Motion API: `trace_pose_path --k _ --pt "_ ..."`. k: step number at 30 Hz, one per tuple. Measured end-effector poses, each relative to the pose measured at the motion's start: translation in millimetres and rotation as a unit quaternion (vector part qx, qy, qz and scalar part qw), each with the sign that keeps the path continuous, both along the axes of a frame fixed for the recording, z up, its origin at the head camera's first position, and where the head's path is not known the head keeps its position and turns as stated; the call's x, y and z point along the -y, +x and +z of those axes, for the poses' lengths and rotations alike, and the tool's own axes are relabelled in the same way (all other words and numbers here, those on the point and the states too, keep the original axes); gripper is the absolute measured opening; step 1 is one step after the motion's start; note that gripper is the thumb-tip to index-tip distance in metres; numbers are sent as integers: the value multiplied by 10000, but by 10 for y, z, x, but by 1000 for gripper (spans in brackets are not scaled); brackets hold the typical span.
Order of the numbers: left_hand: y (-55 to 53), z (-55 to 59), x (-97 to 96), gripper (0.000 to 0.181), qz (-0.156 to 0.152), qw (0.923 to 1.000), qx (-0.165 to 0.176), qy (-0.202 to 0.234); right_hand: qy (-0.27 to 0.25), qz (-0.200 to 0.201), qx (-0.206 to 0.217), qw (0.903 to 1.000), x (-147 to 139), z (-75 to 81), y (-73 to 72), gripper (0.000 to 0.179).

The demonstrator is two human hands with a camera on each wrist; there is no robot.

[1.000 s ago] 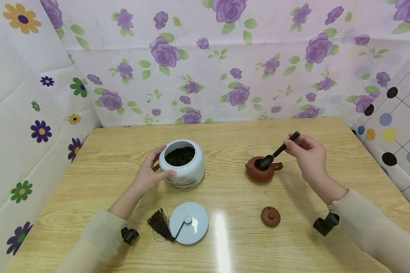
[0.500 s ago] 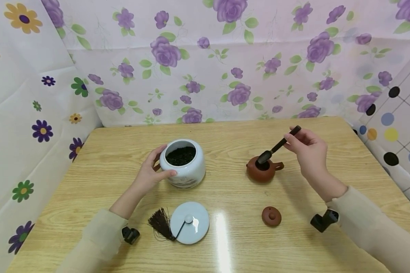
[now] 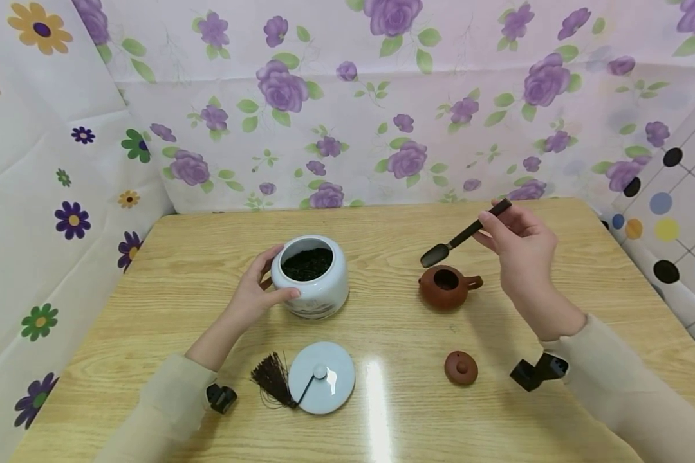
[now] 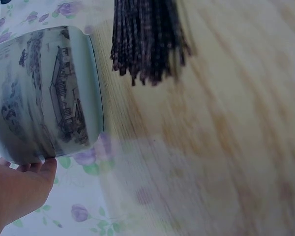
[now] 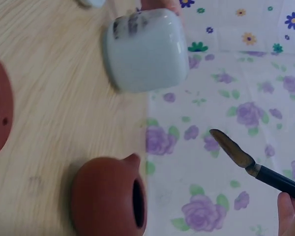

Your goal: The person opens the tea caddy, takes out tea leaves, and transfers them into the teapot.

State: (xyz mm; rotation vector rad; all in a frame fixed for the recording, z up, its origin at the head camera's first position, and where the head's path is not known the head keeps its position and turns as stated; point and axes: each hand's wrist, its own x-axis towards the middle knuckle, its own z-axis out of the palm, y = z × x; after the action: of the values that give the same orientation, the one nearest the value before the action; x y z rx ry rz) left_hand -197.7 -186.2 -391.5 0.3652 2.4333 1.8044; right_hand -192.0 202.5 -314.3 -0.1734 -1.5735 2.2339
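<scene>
My left hand (image 3: 260,287) grips the side of a white porcelain tea jar (image 3: 331,286), thumb in front and fingers behind. Dark tea leaves (image 3: 307,264) lie inside the jar, which stands uncovered on the table. A printed landscape shows on the jar (image 4: 64,93) in the left wrist view. My right hand (image 3: 524,257) pinches the dark handle of a tea scoop (image 3: 463,234). Its bowl hangs just above and left of the opening of a brown clay teapot (image 3: 443,298), apart from it. In the right wrist view the scoop (image 5: 231,148) looks bare.
The jar's pale lid (image 3: 333,392) lies in front of the jar, with a dark brown tassel (image 3: 271,381) to its left. A small clay teapot lid (image 3: 461,368) rests in front of the teapot. Flowered cloth (image 3: 359,128) hangs behind the wooden table (image 3: 405,418).
My right hand has lifted the tea scoop out of the teapot's opening, raising it and shifting its bowl leftward. My left hand and the jar stay in place.
</scene>
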Motion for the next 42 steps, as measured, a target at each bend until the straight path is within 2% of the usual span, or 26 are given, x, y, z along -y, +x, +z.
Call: trace_pose_path --k 7,13,17,25,33,42 --pt "-12 -2 -1 87 5 10000 18 -35 -200 195 -273 9992 219 115 -36 14" --pt "-19 3 7 87 -2 9999 5 -104 -442 454 -287 9976 440 140 -83 12" --pt "-19 10 10 87 -12 9999 -1 -103 -705 664 -218 9951 583 104 -116 12" --pt "-30 10 5 86 -12 10000 -3 -99 -453 730 -176 9961 882 16 -188 18" --pt "-9 30 -7 85 10 10000 2 -79 -314 946 -96 9950 1194 -56 -264 16" --pt "-18 18 -7 86 33 9999 -41 -128 -72 1169 -121 9930 1517 -218 -363 15"
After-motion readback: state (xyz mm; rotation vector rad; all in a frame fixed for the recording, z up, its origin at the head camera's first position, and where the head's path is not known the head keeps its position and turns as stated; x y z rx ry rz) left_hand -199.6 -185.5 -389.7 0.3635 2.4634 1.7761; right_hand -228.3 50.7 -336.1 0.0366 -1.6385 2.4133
